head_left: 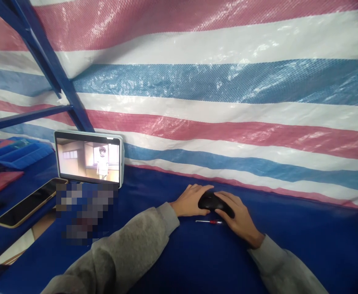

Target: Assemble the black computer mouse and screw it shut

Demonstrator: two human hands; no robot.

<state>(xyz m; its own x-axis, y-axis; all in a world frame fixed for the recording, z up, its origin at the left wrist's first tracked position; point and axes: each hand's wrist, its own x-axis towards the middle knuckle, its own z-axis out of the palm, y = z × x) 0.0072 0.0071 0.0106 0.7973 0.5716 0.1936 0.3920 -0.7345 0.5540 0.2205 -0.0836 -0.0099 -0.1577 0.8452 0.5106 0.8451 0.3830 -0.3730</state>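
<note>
A black computer mouse is held between both hands, low over or on the dark blue tabletop. My left hand grips its left end, thumb and fingers closed about it. From the other side my right hand wraps the mouse's right end, fingers over the far edge and thumb at the near edge. Just in front of the mouse lies a small screwdriver with a red handle and thin metal shaft, its right end close to my right hand. Whether the mouse touches the table I cannot tell.
At left, a tablet playing a cartoon stands upright. A phone lies beside it, near blue trays and a red flat object. A striped plastic sheet hangs behind the table, with a blue metal frame at left.
</note>
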